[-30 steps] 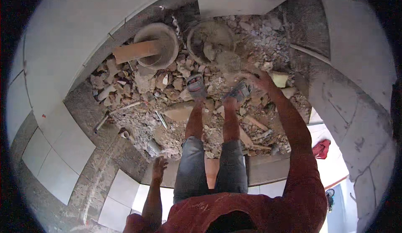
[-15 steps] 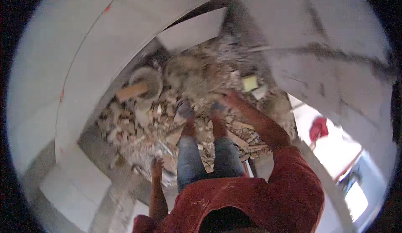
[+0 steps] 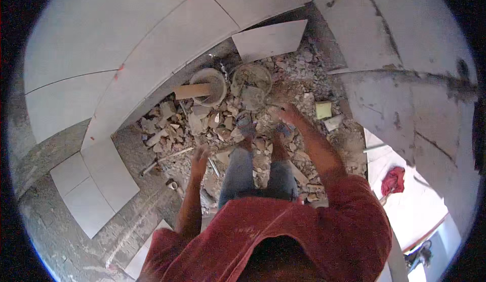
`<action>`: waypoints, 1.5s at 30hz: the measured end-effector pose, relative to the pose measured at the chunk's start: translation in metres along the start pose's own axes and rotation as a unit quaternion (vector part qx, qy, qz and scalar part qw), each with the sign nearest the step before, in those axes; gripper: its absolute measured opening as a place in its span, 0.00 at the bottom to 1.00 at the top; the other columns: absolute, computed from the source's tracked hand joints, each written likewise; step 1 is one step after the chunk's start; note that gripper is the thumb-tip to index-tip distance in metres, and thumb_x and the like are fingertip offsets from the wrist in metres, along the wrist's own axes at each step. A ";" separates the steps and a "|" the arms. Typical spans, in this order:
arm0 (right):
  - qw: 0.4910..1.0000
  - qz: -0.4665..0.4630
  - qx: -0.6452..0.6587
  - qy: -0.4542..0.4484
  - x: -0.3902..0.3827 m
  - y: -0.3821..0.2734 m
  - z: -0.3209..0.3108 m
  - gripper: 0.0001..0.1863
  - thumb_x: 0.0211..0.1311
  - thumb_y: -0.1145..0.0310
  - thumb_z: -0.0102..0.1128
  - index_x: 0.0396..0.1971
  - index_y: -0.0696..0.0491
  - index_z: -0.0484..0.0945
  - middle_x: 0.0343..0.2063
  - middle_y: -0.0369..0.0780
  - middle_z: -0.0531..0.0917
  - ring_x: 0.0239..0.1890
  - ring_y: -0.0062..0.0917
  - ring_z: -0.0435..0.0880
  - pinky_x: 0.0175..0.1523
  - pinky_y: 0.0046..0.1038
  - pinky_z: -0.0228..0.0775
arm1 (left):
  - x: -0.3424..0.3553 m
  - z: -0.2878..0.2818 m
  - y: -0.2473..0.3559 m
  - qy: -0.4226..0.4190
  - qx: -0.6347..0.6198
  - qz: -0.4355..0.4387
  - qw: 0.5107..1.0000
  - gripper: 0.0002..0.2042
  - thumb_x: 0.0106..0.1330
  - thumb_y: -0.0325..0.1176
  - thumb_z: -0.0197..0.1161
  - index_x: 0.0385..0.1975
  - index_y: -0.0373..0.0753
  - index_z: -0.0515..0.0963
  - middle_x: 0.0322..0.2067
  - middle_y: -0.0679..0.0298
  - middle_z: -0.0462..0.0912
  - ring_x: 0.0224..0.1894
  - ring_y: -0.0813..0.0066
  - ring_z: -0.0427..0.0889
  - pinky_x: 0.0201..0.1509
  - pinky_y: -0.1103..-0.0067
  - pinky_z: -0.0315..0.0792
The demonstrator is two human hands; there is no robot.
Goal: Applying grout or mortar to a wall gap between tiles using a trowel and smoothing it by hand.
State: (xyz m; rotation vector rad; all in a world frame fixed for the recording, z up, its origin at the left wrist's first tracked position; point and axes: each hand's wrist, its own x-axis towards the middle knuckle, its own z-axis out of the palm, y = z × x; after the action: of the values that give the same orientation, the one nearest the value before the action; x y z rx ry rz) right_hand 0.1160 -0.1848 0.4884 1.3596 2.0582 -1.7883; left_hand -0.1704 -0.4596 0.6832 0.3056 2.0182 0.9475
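Observation:
My right hand (image 3: 287, 114) is closed around the handle end of what looks like a trowel (image 3: 253, 98), its grey blade reaching left over the near rim of a round basin (image 3: 268, 77). Inside that basin lies grey material like mortar. My left hand (image 3: 200, 158) hangs low over the rubble, fingers apart and slightly blurred, holding nothing I can see. A pale bucket (image 3: 222, 90) stands just left of the basin, with a light brown board (image 3: 190, 90) lying across its rim. Both of my feet (image 3: 246, 125) are planted on broken rubble (image 3: 220, 122) between my hands.
A loose white tile (image 3: 271, 40) leans at the far wall. Near the right wall are a yellow block (image 3: 323, 110) and a pale chunk (image 3: 333, 123). A thin pipe (image 3: 169, 160) lies at left. Red cloth (image 3: 393, 180) sits by the bright opening.
My view has swung, so the scene sits further right and is sharper. My left hand has risen and come forward; my right hand remains near the basin.

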 end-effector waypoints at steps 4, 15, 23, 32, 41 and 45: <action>0.985 0.113 0.134 -0.008 0.050 0.018 0.032 0.23 0.58 0.57 0.52 0.52 0.51 0.68 0.32 0.43 0.79 0.27 0.27 0.79 0.30 0.32 0.72 | -0.057 -0.068 -0.079 -0.001 0.114 -0.141 0.983 0.15 0.63 0.38 0.52 0.43 0.35 0.70 0.34 0.64 0.76 0.38 0.75 0.74 0.40 0.79 0.67; 0.980 0.020 0.196 0.011 -0.162 -0.136 -0.112 0.27 0.58 0.53 0.52 0.53 0.55 0.67 0.28 0.41 0.78 0.28 0.22 0.77 0.34 0.27 0.69 | -0.044 -0.072 -0.110 -0.052 -0.003 -0.230 0.972 0.15 0.60 0.39 0.54 0.45 0.42 0.68 0.36 0.64 0.75 0.36 0.70 0.76 0.33 0.71 0.71; 0.961 -0.099 0.177 0.189 -0.319 -0.145 -0.143 0.27 0.57 0.54 0.53 0.52 0.57 0.66 0.34 0.41 0.78 0.32 0.22 0.77 0.37 0.24 0.68 | 0.194 -0.002 -0.039 -0.147 0.670 0.411 0.600 0.19 0.60 0.38 0.53 0.50 0.40 0.65 0.42 0.61 0.74 0.43 0.66 0.74 0.43 0.69 0.70; 0.874 0.039 0.259 0.410 -0.381 -0.153 -0.164 0.27 0.55 0.59 0.53 0.50 0.60 0.66 0.42 0.50 0.76 0.45 0.37 0.76 0.50 0.31 0.64 | 0.234 0.093 0.055 -0.183 0.661 0.494 0.535 0.25 0.60 0.47 0.50 0.56 0.44 0.62 0.53 0.62 0.68 0.47 0.65 0.73 0.49 0.64 0.67; 0.793 0.042 0.233 0.561 -0.348 -0.150 -0.165 0.16 0.58 0.64 0.51 0.45 0.55 0.71 0.18 0.31 0.71 0.17 0.14 0.68 0.22 0.20 0.62 | 0.218 0.110 0.040 -0.180 0.779 0.487 0.352 0.19 0.61 0.39 0.48 0.53 0.43 0.63 0.55 0.61 0.64 0.57 0.68 0.61 0.59 0.68 0.55; 0.784 0.006 0.284 0.552 -0.350 -0.170 -0.177 0.18 0.56 0.62 0.53 0.44 0.55 0.70 0.18 0.36 0.71 0.17 0.21 0.69 0.23 0.26 0.64 | 0.256 0.106 0.038 -0.256 0.710 0.480 0.448 0.19 0.60 0.40 0.49 0.50 0.43 0.65 0.51 0.61 0.67 0.54 0.67 0.64 0.55 0.67 0.59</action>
State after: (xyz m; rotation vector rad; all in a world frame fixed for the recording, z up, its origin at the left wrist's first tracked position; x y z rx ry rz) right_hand 0.2950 -0.2135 0.8757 3.1820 1.7788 -1.8645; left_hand -0.2440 -0.2453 0.5197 2.4573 1.3433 -0.6651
